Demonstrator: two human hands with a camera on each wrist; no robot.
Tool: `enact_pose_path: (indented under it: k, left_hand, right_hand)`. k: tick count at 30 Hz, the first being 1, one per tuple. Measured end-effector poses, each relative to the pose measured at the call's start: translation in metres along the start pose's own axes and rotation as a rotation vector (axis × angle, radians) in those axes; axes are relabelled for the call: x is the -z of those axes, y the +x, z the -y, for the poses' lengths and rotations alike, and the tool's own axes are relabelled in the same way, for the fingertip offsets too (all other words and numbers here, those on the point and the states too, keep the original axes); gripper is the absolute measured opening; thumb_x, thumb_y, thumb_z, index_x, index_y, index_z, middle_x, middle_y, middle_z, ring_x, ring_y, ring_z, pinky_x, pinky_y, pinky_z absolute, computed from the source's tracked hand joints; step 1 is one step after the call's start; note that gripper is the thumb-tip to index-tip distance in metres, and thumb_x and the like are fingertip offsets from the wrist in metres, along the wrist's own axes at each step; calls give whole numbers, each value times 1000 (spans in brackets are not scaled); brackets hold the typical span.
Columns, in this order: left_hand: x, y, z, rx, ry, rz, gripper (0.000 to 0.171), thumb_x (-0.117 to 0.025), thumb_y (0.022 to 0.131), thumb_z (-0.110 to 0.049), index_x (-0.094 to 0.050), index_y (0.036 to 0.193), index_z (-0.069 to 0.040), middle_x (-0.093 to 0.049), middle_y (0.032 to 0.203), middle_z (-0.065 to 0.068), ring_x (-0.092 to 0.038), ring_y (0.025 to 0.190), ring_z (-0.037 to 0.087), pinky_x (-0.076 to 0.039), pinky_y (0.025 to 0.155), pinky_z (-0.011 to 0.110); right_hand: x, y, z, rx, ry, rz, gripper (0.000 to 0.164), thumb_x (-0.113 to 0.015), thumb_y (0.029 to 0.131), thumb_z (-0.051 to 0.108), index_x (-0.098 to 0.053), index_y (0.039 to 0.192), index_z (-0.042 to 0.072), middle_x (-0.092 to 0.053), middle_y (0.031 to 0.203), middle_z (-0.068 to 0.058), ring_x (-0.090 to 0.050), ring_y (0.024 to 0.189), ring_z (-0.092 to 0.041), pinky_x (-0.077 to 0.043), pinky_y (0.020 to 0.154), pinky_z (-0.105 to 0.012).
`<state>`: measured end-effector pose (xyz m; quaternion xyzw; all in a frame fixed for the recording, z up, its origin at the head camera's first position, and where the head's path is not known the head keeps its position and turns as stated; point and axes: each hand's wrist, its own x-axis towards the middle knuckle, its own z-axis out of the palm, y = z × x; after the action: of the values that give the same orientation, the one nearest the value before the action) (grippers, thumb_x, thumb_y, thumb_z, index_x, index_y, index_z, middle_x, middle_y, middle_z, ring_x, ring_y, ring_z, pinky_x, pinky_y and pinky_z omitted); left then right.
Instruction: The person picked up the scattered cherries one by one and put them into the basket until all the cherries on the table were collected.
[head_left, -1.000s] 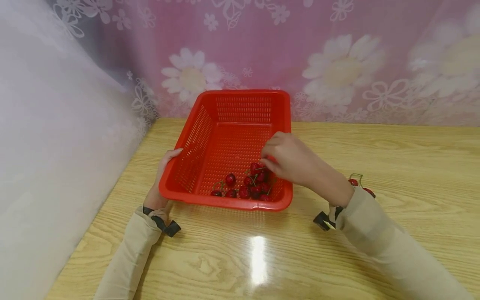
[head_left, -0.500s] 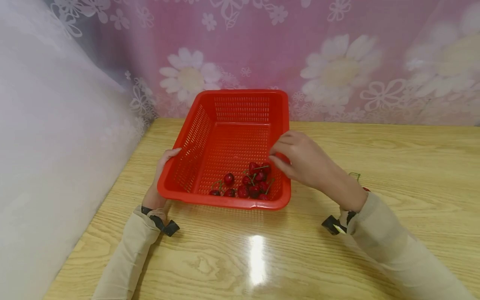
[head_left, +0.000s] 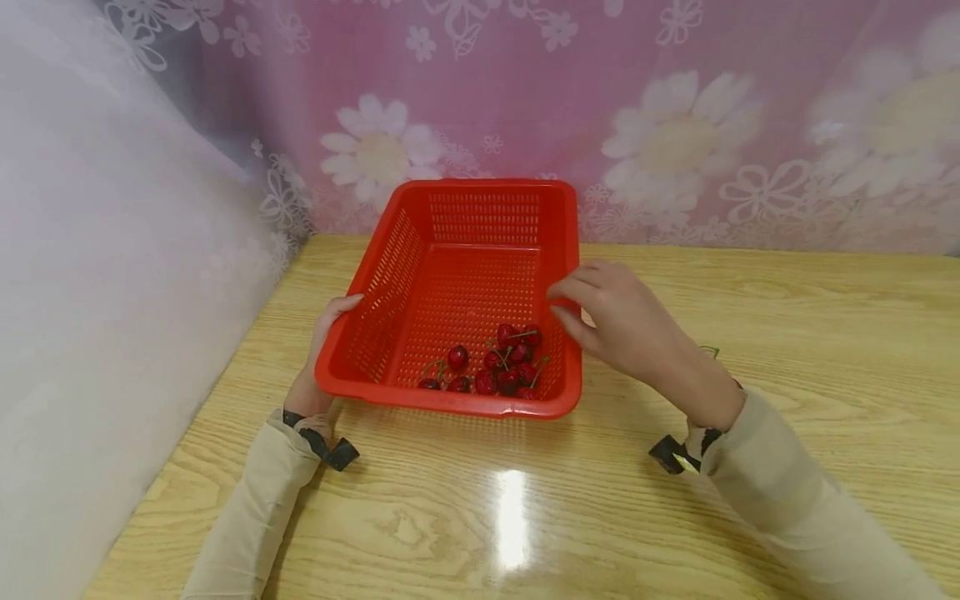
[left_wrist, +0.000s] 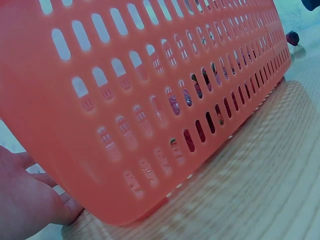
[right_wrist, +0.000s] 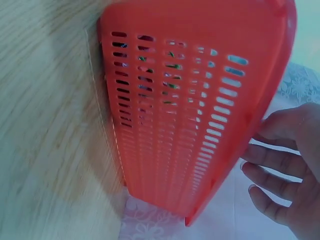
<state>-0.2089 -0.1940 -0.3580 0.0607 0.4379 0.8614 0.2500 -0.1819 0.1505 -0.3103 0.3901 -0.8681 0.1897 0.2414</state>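
A red plastic basket (head_left: 450, 404) with slotted walls sits on the table. Several dark red cherries (head_left: 507, 382) with green stems are bunched at its near right corner, and a few lie along the near wall. My left hand (head_left: 318, 350) holds the basket's left side, thumb over the rim; part of its fingers shows beside the wall in the left wrist view. Over the right rim hovers my right hand (head_left: 611, 312), thumb and index finger apart with nothing between them. In the right wrist view its fingers (right_wrist: 272, 180) are loosely bent beside the rim.
A green cherry stem (head_left: 709, 351) and a sliver of red fruit show on the wooden table (head_left: 420, 508), mostly hidden behind my right wrist. A pink floral curtain (head_left: 510, 100) hangs behind, and a white sheet (head_left: 112, 250) stands at the left.
My right hand has drawn back from above the cherries toward the right rim, and its thumb and finger have parted. The left hand stays on the basket.
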Motion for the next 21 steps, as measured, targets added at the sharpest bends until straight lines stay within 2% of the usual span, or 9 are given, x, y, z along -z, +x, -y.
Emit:
enact_pose_path:
  k: [6,10,13,18,21]
  left_hand:
    - [0,0,0,6,-5,16,33,-14,100,-25,-27,127,-9,-54,103,2,-54,90,18,-53,70,29]
    - [0,-1,1,8,-5,22,34,-14,100,-25,-27,127,-9,-54,103,2,-54,90,18,-53,70,29]
    - [0,-3,1,18,-17,5,33,-15,100,-26,-28,126,-9,-54,102,3,-54,89,18,-53,70,29]
    - [-4,-5,0,2,41,-77,30,-19,101,-26,-32,123,-10,-53,102,1,-54,89,18,-53,70,28]
    - [-6,-4,-1,0,46,-94,29,-20,101,-25,-33,122,-10,-52,102,1,-54,89,18,-53,70,28]
  right_hand:
    - [8,-7,-8,-14,-5,-64,9,-69,73,-2,-68,83,-1,-69,78,-13,-59,76,-29,-49,72,-49]
    - [15,-18,-17,-54,-31,-62,13,-69,72,-2,-67,85,-2,-69,81,-15,-60,78,-31,-49,73,-50]
    - [23,-29,-25,-123,-47,-23,14,-68,73,-1,-67,87,-1,-68,83,-15,-60,80,-30,-50,72,-49]
    - [36,-53,-34,-246,-86,95,15,-69,76,3,-67,91,0,-68,85,-14,-61,79,-28,-51,67,-48]
    - [41,-69,-41,-302,-122,144,15,-69,76,3,-68,91,1,-68,83,-13,-62,74,-27,-51,61,-47]
